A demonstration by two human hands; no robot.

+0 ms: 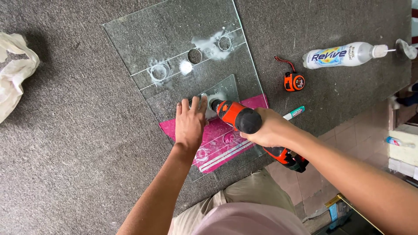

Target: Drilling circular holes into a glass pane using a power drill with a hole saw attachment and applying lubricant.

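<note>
A grey carpeted worktop (78,143) fills the view, ending at a tiled floor off to the person's right. On it lies a large glass sheet (174,30) with several round holes and rings of white slurry.

The right hand (267,130) is wrapped tight around the grip of an orange-and-black cordless drill (237,116), whose nose points away from the palm and down onto a smaller glass piece (226,87) lying on top of the big sheet. The bit itself is hidden behind the chuck and the other hand. The left hand (190,122) lies flat, fingers spread and closed on nothing, pressing the glass just beside the drill's nose. Under both hands a pink board (217,143) shows through the glass.

To drill well here, I judge the drill wants to stand steady and square to the glass, with light pressure, the cut kept wet, and the flat hand holding the small piece from creeping.

Beyond the drill hand lie a green-capped marker (295,113), an orange tape measure (294,81) and a plastic bottle (344,55) on its side. Well off beyond the flat hand sits a crumpled white bag (13,69).
</note>
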